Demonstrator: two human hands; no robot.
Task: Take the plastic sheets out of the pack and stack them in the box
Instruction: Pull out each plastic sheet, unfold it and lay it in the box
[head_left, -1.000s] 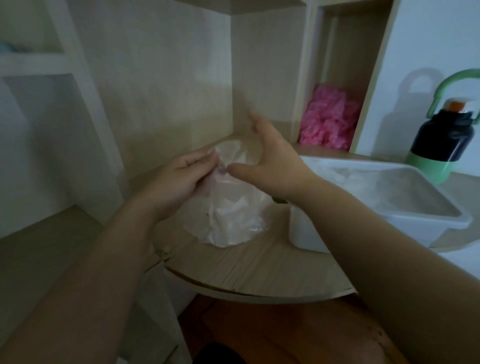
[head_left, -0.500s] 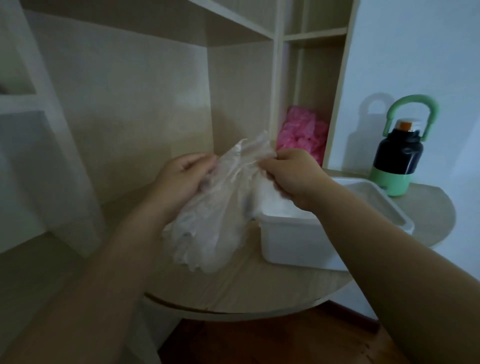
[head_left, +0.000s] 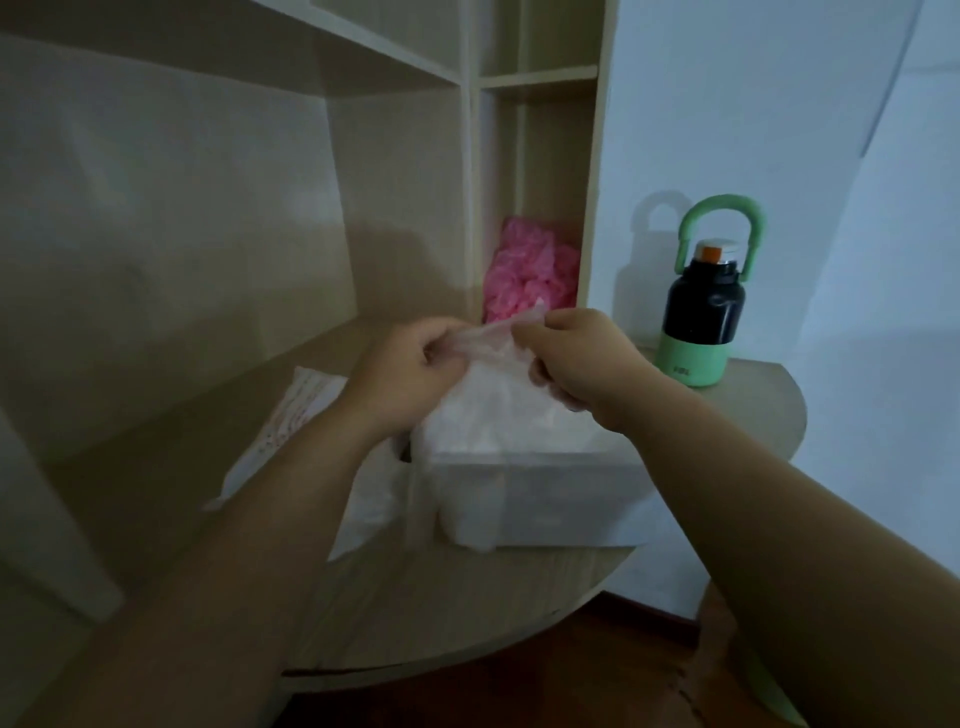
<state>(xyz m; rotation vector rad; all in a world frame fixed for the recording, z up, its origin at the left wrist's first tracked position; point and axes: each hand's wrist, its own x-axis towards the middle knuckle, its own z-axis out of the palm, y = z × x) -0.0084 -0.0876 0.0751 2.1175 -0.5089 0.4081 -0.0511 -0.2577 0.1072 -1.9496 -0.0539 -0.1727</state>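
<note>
Above the box (head_left: 545, 483), two hands stretch a plastic sheet (head_left: 493, 340).
Left hand (head_left: 415, 366) and right hand (head_left: 579, 358) pinch its top edge; box looks part-filled, pack (head_left: 293, 415) lies beside it.

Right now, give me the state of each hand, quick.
Left hand: closed, pinching the plastic sheet.
Right hand: closed, pinching the same plastic sheet.
</note>
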